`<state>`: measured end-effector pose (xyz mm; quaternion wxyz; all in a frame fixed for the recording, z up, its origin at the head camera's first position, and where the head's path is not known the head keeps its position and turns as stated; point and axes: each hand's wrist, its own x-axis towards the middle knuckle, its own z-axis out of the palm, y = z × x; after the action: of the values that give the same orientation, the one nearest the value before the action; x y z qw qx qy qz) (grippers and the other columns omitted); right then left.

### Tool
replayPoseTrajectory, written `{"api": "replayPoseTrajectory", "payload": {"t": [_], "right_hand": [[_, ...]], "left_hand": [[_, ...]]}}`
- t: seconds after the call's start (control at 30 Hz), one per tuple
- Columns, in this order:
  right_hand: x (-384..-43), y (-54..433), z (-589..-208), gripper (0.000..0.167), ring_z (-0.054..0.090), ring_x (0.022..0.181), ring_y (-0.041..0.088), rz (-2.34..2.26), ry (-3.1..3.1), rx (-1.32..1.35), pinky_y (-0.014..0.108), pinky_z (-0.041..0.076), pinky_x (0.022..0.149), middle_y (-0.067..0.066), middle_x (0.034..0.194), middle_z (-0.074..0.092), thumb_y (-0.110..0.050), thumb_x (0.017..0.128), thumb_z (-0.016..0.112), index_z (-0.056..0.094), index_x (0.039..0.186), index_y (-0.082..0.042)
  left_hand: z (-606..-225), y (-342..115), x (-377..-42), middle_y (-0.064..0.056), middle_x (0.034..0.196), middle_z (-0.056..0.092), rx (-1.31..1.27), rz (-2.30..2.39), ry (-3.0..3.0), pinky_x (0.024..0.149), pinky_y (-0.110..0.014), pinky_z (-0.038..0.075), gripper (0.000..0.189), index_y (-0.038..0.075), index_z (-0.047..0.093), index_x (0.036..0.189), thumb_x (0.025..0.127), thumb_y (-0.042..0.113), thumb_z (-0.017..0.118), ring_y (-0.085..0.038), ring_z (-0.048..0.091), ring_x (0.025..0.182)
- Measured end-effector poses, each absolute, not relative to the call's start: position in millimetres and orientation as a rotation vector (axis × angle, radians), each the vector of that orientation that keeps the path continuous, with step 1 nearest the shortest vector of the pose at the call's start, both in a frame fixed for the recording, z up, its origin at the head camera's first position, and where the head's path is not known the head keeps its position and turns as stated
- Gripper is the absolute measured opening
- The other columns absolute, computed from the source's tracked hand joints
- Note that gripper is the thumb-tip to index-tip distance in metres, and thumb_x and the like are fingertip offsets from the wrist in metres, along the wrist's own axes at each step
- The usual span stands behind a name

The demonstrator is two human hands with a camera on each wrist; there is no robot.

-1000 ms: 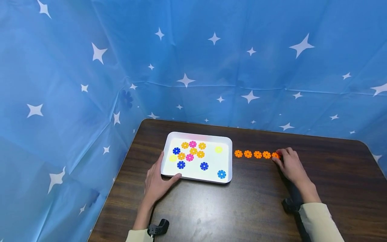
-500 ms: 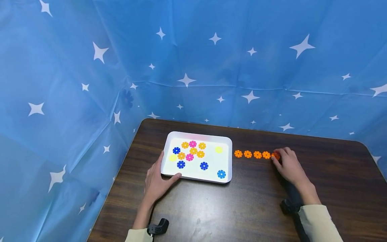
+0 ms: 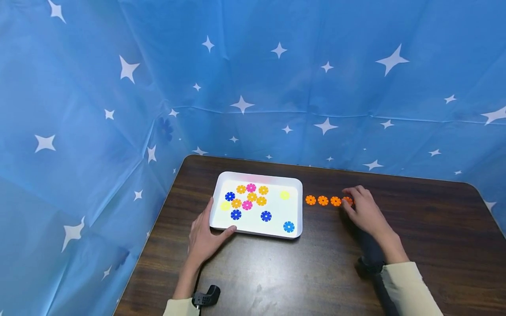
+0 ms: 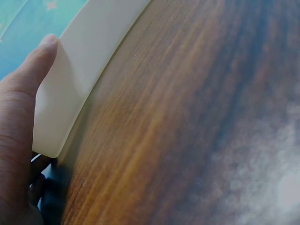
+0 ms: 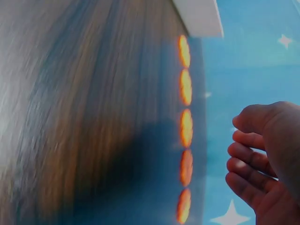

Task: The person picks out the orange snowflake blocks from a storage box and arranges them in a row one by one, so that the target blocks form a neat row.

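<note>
A white tray (image 3: 269, 235) lies on the table, and my left hand (image 3: 203, 239) holds its near left corner. In the left wrist view the thumb (image 4: 40, 61) lies against the tray's outer wall (image 4: 89, 51). Several orange notched plastic discs (image 3: 323, 200) form a straight row right of the tray. My right hand (image 3: 365, 210) hovers over the row's right end, hiding part of it. The right wrist view shows the whole row (image 5: 186, 129) on the table, with my right hand (image 5: 272, 159) apart from it, fingers loosely bent and holding nothing.
Inside the tray lie loose discs: several yellow-orange and dark blue, two pink (image 3: 251, 188), two pale yellow (image 3: 285, 195) and one lighter blue (image 3: 289, 227). A blue curtain with white stars (image 3: 276, 87) rises behind and left of the dark wooden table (image 3: 276, 272).
My right hand has let go of the disc at the row's right end, lifted and shifted left over the row. The left hand and the tray have stayed in place.
</note>
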<state>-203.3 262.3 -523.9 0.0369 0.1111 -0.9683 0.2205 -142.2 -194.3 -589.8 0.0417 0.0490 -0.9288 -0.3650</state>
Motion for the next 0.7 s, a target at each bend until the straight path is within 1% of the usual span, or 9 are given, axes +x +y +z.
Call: {"api": "replayPoseTrajectory", "payload": {"t": [0.33,0.57,0.7], "right_hand": [[-209.6,223.3,-517.8,0.034,0.053,0.108,0.034,0.722,-2.960,0.451,0.053,0.052,0.092,0.019,0.123,0.061,-0.020,0.102,0.061,0.062,0.129,0.001],[-213.4,191.0,-507.9,0.037,0.055,0.111,0.032,0.723,-2.981,0.507,0.052,0.055,0.097,0.016,0.125,0.061,-0.025,0.102,0.063,0.063,0.131,-0.002],[-215.3,173.8,-502.8,0.038,0.055,0.111,0.031,0.711,-2.997,0.535,0.050,0.055,0.096,0.015,0.125,0.061,-0.025,0.101,0.063,0.063,0.133,-0.004]], "left_hand": [[-589.0,-194.0,-142.6,-0.001,0.169,0.031,0.141,-1.121,-2.845,0.120,-0.057,0.027,0.112,0.038,0.010,0.164,0.078,0.072,0.073,-0.030,0.040,0.150],[-587.7,-194.5,-142.7,-0.002,0.169,0.032,0.149,-1.123,-2.851,0.119,-0.057,0.027,0.112,0.039,0.009,0.164,0.078,0.072,0.074,-0.030,0.041,0.149],[-586.5,-194.2,-142.7,-0.003,0.169,0.032,0.150,-1.123,-2.855,0.120,-0.057,0.027,0.112,0.038,0.009,0.164,0.078,0.070,0.074,-0.031,0.040,0.149]]}}
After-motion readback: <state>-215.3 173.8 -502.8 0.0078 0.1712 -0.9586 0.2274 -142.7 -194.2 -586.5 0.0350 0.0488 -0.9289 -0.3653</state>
